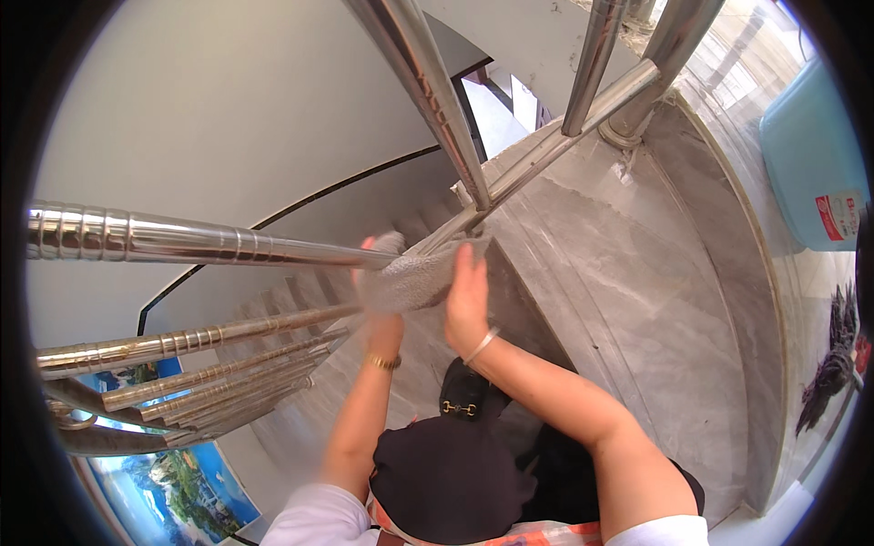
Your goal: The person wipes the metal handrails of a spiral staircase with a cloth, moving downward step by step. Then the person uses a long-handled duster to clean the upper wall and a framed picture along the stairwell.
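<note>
A grey cloth (425,278) is draped around the sloping bottom rail (539,151) of a stainless steel stair railing, close to the foot of a baluster (205,239). My left hand (384,329) grips the left part of the cloth; it is blurred and mostly covered by the fabric. At the other end, my right hand (468,297) holds the cloth with its fingers pointing up along it. A gold-coloured band circles the left wrist, and a pale bangle sits on the right.
Grey marble steps (614,252) curve around to the right. A light blue plastic tub (812,157) and a dark-bristled brush or mop head (827,368) are at the right. More balusters (205,340) descend at the left, with the stairwell beyond. My black shoe (464,392) is below my hands.
</note>
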Demonstrator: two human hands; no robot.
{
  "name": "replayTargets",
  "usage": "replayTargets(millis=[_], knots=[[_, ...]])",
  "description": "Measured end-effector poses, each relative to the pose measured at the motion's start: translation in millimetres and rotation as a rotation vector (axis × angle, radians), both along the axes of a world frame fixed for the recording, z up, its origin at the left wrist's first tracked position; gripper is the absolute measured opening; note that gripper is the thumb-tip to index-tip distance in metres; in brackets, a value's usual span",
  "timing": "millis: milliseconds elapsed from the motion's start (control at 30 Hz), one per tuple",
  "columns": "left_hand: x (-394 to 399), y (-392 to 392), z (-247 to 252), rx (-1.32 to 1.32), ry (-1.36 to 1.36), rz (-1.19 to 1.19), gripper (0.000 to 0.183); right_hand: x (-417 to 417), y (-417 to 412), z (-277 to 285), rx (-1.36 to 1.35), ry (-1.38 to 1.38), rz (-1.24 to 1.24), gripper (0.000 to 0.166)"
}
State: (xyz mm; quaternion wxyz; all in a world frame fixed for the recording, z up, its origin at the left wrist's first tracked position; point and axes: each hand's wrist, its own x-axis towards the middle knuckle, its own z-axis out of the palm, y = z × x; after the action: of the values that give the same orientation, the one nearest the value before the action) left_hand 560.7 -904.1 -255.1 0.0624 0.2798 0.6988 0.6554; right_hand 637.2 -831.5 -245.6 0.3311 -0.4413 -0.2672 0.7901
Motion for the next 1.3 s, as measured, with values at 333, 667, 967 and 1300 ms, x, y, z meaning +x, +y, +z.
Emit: replayTargets(millis=[333,667,967,1300], knots=[[2,-24,-34,-0.394,0.117,-0.162,0.039,3,-5,-57,0.060,-0.230,0.288,0.042],[6,2,-13,-0.142,0.278,0.155,0.050,-6,29,-21,0.033,0.234,-0.021,0.049],[-5,-25,-36,-0.395,0.268,-0.115,0.037,-3,-33,-68,-0.094,-0.202,0.439,0.069],[-3,27,-2,0.290,-0.381,0.203,0.049,-8,25,-40,-0.341,0.380,-0.057,0.047]])
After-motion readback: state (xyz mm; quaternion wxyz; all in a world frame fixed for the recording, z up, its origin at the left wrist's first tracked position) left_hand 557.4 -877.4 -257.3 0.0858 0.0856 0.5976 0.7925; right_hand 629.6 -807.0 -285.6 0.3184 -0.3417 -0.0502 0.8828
